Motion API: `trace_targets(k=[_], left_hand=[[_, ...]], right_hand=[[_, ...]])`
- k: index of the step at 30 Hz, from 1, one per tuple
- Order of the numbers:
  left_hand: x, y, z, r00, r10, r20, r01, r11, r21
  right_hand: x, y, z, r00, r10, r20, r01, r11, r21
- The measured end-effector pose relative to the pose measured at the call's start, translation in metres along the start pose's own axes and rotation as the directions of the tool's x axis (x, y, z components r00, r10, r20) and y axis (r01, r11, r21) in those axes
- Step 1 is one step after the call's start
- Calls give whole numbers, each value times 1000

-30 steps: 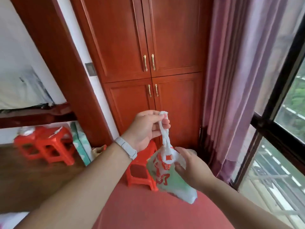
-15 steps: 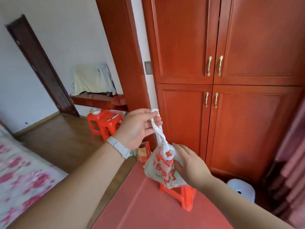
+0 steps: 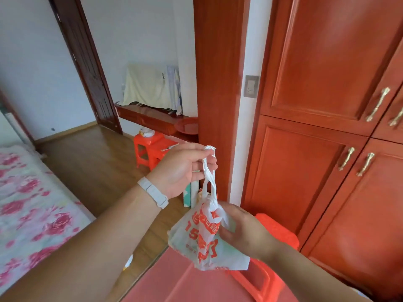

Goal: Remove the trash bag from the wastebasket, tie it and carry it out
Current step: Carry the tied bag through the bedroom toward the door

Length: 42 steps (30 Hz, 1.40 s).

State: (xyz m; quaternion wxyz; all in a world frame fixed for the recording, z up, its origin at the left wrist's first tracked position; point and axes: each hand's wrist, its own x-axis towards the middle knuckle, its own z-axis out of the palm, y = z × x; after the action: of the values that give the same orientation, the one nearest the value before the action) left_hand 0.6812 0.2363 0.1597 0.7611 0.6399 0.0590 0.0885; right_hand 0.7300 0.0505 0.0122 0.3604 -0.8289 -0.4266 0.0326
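Note:
A small white trash bag [image 3: 202, 238] with red print hangs in mid-air in front of me, its handles twisted together into a thin strand. My left hand [image 3: 183, 168], with a white band at the wrist, pinches the top of those handles from above. My right hand [image 3: 244, 234] cups the bag's body from the right side and grips the plastic just below the twist. No wastebasket shows in the head view.
A tall red wooden wardrobe [image 3: 327, 105] fills the right. A red plastic stool [image 3: 277, 234] stands just behind the bag, two more stools [image 3: 152, 149] further back. A floral bed [image 3: 28, 203] lies left. A dark door [image 3: 87, 68] stands at the back, past wooden floor.
The view has swung left, from the curtain and window to the bedroom, bed and door. Both hands keep their hold on the bag, which stays in front of me.

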Motion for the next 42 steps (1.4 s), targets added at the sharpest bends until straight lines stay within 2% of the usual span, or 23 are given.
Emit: trace_targets(k=[6, 11, 17, 20, 25, 31, 35, 42], left_hand=[[57, 25, -113, 999, 8, -35, -8, 1000, 10], [99, 36, -186, 993, 5, -115, -6, 1000, -4], [160, 43, -269, 975, -1, -223, 2, 1000, 2], [197, 39, -304, 954, -17, -299, 20, 1000, 7], [264, 40, -370, 910, -29, -414, 41, 999, 21], [343, 61, -442, 850, -65, -523, 86, 996, 16], [386, 81, -485, 831, -17, -556, 31, 999, 16], [431, 105, -543, 797, 29, -603, -9, 999, 37]], right_hand=[[117, -15, 55, 994, -106, 12, 107, 983, -150], [201, -26, 90, 987, -161, 14, 162, 978, -131], [308, -17, 138, 972, -202, 124, 219, 964, -147], [361, -6, 165, 970, -179, 162, 195, 977, -87], [471, 15, 204, 955, -180, 236, 157, 981, 114], [600, 24, 228, 906, -213, 366, 90, 941, 327], [682, 26, 232, 856, -285, 432, 69, 890, 451], [772, 18, 245, 799, -350, 489, 90, 873, 479]])
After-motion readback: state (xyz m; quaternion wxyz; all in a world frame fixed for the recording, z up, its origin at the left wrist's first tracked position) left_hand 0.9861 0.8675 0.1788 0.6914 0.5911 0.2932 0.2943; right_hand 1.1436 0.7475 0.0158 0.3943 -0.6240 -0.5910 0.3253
